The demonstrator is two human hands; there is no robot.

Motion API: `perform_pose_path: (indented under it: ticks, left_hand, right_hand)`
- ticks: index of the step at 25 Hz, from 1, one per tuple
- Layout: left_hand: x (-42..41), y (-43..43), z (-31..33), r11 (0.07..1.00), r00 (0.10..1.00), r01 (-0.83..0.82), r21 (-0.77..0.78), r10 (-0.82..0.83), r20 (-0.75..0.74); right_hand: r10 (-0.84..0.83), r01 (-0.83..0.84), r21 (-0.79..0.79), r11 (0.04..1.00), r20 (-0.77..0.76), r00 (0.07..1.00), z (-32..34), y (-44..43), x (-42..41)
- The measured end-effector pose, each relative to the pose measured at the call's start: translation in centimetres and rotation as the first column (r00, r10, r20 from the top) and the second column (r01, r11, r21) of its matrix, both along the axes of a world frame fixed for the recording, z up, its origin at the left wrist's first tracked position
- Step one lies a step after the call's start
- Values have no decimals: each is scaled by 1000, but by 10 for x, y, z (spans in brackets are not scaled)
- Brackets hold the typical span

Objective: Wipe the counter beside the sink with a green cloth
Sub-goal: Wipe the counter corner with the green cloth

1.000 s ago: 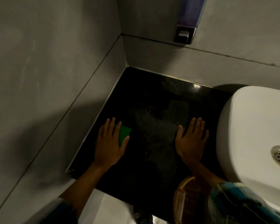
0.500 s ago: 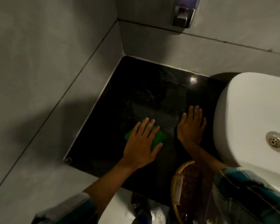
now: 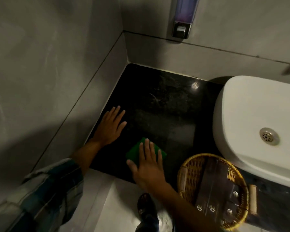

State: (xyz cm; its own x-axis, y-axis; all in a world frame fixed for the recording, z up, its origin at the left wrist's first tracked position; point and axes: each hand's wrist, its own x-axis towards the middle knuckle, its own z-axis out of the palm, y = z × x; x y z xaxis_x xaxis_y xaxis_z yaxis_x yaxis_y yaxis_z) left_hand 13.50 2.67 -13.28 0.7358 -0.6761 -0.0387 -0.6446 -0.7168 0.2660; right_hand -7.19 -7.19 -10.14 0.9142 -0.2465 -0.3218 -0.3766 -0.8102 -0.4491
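Green cloth [image 3: 137,150] lies flat under my spread right hand [image 3: 147,166]; left hand [image 3: 110,127] splayed on black counter [image 3: 166,114]; no legible writing.

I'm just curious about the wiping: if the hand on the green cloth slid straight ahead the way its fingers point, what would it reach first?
The right hand, flat on the green cloth, points toward the back wall. Ahead lies only bare black counter, so the way looks free up to that wall. The sink stays off to its right, as far as this view shows.

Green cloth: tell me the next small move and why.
Probably slide the green cloth away from the front edge, toward the back wall. The right hand presses it flat near the counter's front edge, while smudges show farther back.
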Motion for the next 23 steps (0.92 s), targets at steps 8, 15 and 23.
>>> perform_pose_path:
  ticks: [8,15,23]
  left_hand:
    - [10,7,-23,999,999,30,-13,-29,43]
    - [5,-47,-7,985,984,-158,-63,152,-90]
    - [4,-49,-8,983,984,-172,-63,169,-59]
  right_hand:
    - [17,-7,-260,966,34,999,-19,-1,-33]
    - [-434,433,-235,870,48,899,-34,-87,73]
    - [-679,696,-316,645,182,711,-45,-158,72]
